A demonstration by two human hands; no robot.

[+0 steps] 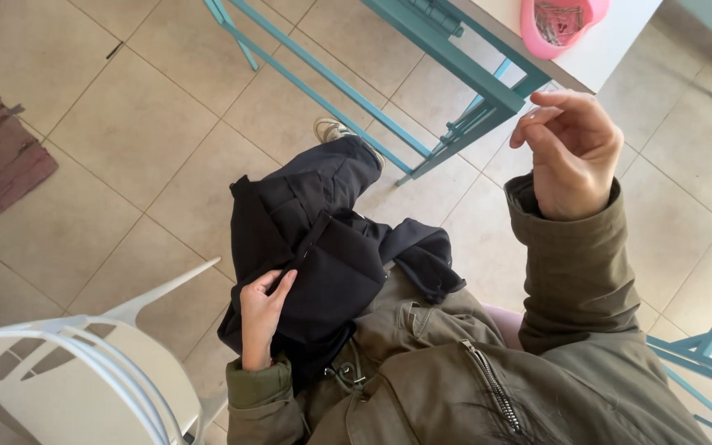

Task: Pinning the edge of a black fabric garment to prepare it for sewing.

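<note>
Black garment (323,255) lies on your lap under your left hand (262,317), whose fingers press flat on it; your right hand (569,152), raised well right of the garment, pinches something too small to tell.

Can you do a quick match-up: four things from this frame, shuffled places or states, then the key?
Things:
1. left hand
2. right hand
3. pink container
4. white chair

Places or states:
A. on the white tabletop, top right
B. resting on the black garment in the lap
C. raised, fingertips pinched together
D. lower left, on the tiled floor

Pairs: 1-B, 2-C, 3-A, 4-D
</note>
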